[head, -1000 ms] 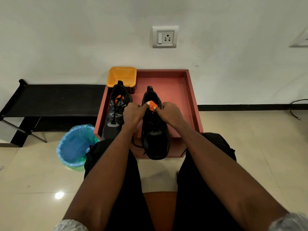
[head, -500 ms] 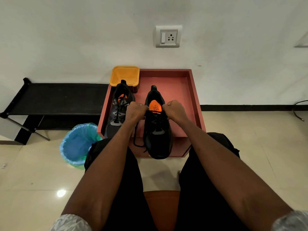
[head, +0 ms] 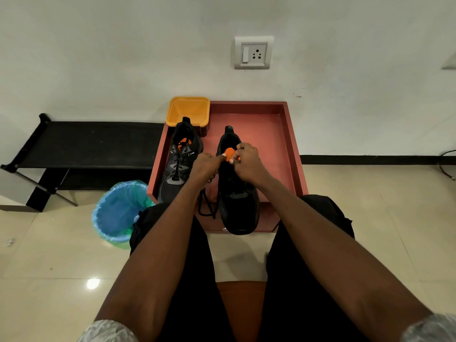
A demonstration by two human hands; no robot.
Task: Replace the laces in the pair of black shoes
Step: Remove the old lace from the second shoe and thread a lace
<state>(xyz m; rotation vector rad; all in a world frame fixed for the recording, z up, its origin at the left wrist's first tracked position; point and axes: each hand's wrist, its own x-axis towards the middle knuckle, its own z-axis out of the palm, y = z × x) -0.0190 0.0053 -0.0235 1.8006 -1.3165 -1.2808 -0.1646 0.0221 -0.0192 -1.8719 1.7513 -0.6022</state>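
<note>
Both hands, left hand (head: 206, 164) and right hand (head: 248, 160), pinch, seemingly, the lace (head: 206, 206) over the right shoe (head: 238, 193) (tray's (head: 293, 149) near edge).

Two shoes (head: 181, 159) (head: 238, 193), two hands (head: 206, 166) (head: 246, 161), one tray (head: 291, 144), one orange tub (head: 188, 109), one bin (head: 118, 213), one bench (head: 86, 144), one socket (head: 253, 53).
</note>
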